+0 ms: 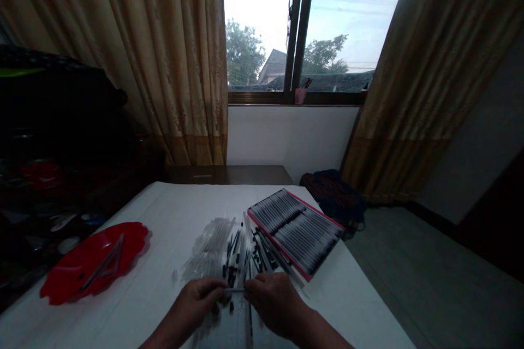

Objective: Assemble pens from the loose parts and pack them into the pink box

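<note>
Near the table's front edge, my left hand [200,301] and my right hand [275,299] pinch the two ends of a thin, pale tube [234,290] held level between them. Just beyond the hands lie black caps and thin dark rods [233,253] in a loose heap. Clear, empty-looking tubes [207,248] are piled to the left of the heap. On the right, a pink-edged tray [301,272] holds rows of pen-like tubes with dark ends. More tubes with black ends [264,251] lie between the heap and the tray.
A red scalloped plate [57,290] with clear plastic pieces on it stands on the left of the white table [172,202]. Dark fabric [335,199] is bundled past the right back corner. Curtains, a window and a pink cup [300,96] on the sill are behind.
</note>
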A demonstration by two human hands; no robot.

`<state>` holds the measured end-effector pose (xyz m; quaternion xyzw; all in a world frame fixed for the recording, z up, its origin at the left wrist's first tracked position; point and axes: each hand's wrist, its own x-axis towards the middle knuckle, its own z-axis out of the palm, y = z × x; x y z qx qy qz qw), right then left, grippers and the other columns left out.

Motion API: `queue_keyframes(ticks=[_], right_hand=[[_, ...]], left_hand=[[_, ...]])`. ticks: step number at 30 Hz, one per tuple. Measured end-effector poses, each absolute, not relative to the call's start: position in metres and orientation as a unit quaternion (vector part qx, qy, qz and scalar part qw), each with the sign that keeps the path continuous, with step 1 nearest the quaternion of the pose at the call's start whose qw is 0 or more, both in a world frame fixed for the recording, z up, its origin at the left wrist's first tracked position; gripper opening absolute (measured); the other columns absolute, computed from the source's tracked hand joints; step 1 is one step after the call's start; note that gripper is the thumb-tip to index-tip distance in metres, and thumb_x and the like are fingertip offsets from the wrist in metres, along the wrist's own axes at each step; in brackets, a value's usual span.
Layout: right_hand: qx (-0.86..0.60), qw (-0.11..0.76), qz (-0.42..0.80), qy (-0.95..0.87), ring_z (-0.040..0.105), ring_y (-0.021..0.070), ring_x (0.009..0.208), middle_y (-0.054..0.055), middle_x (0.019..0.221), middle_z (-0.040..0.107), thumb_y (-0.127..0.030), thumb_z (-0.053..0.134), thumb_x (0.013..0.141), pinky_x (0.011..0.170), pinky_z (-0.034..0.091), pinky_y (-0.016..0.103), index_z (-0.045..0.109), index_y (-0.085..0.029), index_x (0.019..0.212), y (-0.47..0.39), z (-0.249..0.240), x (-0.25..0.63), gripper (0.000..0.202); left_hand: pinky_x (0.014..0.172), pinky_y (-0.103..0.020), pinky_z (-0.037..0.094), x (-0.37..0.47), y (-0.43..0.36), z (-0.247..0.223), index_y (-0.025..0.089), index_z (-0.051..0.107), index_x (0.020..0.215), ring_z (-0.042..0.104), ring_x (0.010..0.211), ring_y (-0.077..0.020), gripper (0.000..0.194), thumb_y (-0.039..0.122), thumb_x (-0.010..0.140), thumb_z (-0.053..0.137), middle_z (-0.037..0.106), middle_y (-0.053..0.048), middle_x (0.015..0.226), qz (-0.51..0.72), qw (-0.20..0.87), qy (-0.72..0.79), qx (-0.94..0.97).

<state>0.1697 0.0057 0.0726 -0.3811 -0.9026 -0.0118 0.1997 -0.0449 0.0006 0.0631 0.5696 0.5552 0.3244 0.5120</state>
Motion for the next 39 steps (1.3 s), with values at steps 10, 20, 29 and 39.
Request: queue_keyframes(ticks=[10,20,29,39], right_hand=[[-0.422,0.137,0.042,-0.895,0.067,0.0159,0.068,0.0,0.077,0.072,-0.02,0.055,0.085,0.055,0.038,0.021,0.061,-0.023,0.083,-0.002,0.061,0.159,0.006],[-0.549,0.238,0.096,-0.795,0.065,0.0173,0.081,0.004,0.088,0.069,-0.02,0.047,0.087,0.069,0.043,0.023,0.063,-0.021,0.092,0.018,0.047,0.218,0.017],[-0.742,0.204,0.034,-0.637,0.065,0.0203,0.094,0.006,0.105,0.07,-0.028,0.047,0.088,0.077,0.045,0.027,0.068,-0.023,0.103,0.09,0.056,0.313,0.027],[-0.782,0.114,0.017,-0.613,0.066,0.0225,0.093,0.005,0.101,0.072,-0.029,0.047,0.087,0.074,0.045,0.031,0.07,-0.028,0.099,0.127,0.05,0.313,0.026]], left_hand=[[0.043,-0.019,0.037,-0.05,-0.004,0.038,0.016,0.068,0.082,0.056,0.053,-0.0118,0.046,0.058,0.069,0.056,0.064,-0.001,0.066,0.286,0.497,0.572,0.587],[0.069,-0.027,0.052,-0.096,0.019,0.039,0.027,0.067,0.105,0.069,0.075,-0.0195,0.042,0.05,0.079,0.044,0.074,0.0,0.087,0.308,0.218,0.673,0.636],[0.085,-0.033,0.052,-0.156,0.036,0.011,0.019,0.067,0.103,0.067,0.097,-0.0244,0.052,0.05,0.08,0.032,0.071,-0.009,0.106,0.299,0.022,0.727,0.618],[0.083,-0.032,0.052,-0.154,0.038,0.009,0.024,0.072,0.093,0.068,0.092,-0.0234,0.045,0.046,0.079,0.035,0.076,-0.002,0.095,0.238,0.007,0.712,0.66]])
